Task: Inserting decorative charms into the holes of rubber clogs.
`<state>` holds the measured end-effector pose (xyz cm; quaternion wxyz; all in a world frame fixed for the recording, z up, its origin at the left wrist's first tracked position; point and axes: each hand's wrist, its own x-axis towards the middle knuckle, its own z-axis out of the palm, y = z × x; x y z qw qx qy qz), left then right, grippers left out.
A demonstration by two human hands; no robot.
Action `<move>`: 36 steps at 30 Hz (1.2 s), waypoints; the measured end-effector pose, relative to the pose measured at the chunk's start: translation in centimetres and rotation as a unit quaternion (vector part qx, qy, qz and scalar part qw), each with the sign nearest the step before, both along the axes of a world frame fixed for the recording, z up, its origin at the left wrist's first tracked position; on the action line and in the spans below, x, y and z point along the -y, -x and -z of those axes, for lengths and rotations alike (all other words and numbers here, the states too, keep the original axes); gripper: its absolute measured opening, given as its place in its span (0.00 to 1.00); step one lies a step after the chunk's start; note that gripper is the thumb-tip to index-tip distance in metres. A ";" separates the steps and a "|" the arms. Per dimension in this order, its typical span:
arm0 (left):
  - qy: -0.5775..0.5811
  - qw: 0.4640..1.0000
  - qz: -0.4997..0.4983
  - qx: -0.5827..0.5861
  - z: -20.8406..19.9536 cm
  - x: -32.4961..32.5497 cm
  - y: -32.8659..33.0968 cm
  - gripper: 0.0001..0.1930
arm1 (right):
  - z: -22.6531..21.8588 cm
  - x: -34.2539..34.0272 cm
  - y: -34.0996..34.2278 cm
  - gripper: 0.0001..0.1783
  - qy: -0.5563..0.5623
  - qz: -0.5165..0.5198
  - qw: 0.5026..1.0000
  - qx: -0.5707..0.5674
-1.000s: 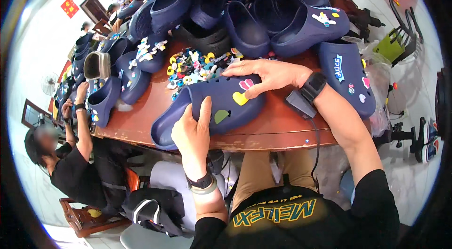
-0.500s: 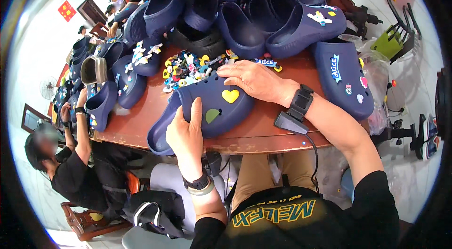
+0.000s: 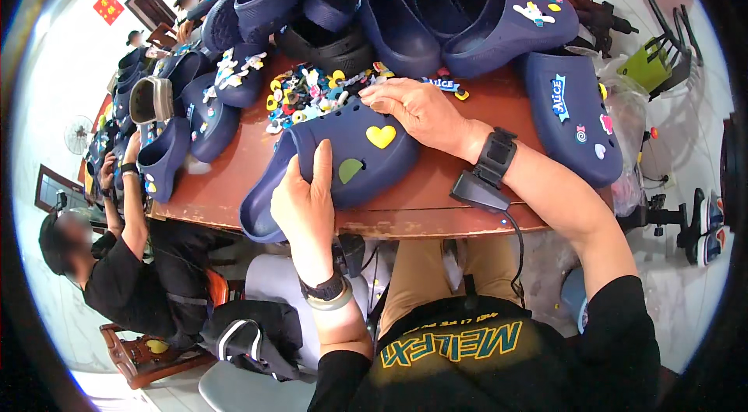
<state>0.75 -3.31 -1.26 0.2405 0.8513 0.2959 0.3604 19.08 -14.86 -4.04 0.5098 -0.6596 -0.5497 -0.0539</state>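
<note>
A navy foam clog [image 3: 335,130] lies tilted over the front part of the table, its open heel toward the lower left. On its upper sit a yellow heart charm [image 3: 381,137] and a green half-round charm [image 3: 351,171]. My left hand [image 3: 304,198] grips the clog's near side, thumb on top and fingers hidden underneath. At the far edge of the upper, beside the vent holes, my right hand [image 3: 425,114] has its fingertips pressed together; anything between them is hidden. A heap of small colourful charms [image 3: 308,100] lies just beyond the clog.
Navy clogs [image 3: 401,30] are piled at the back, with a black clog [image 3: 327,50] among them. A decorated clog [image 3: 569,120] stands at the right table edge [image 3: 499,223]. More clogs [image 3: 210,120] line the left, where another person [image 3: 128,272] sits working.
The whole view has shifted slightly. My right fingers are drawn in a little more at the clog's far edge; my left hand keeps the same hold.
</note>
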 end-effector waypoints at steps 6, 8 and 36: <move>-0.018 1.000 -0.004 -0.016 0.1 0.3 0.1 0.23 | 0.1 -0.1 -0.9 0.16 -0.015 0.036 0.998 -0.044; -0.019 1.000 -0.004 -0.021 0.2 0.3 0.2 0.23 | -0.1 0.0 -1.7 0.17 -0.019 0.051 0.991 -0.126; 0.054 0.998 0.021 -0.031 -0.3 0.5 0.4 0.23 | -1.2 0.5 1.2 0.28 0.154 0.074 0.911 0.375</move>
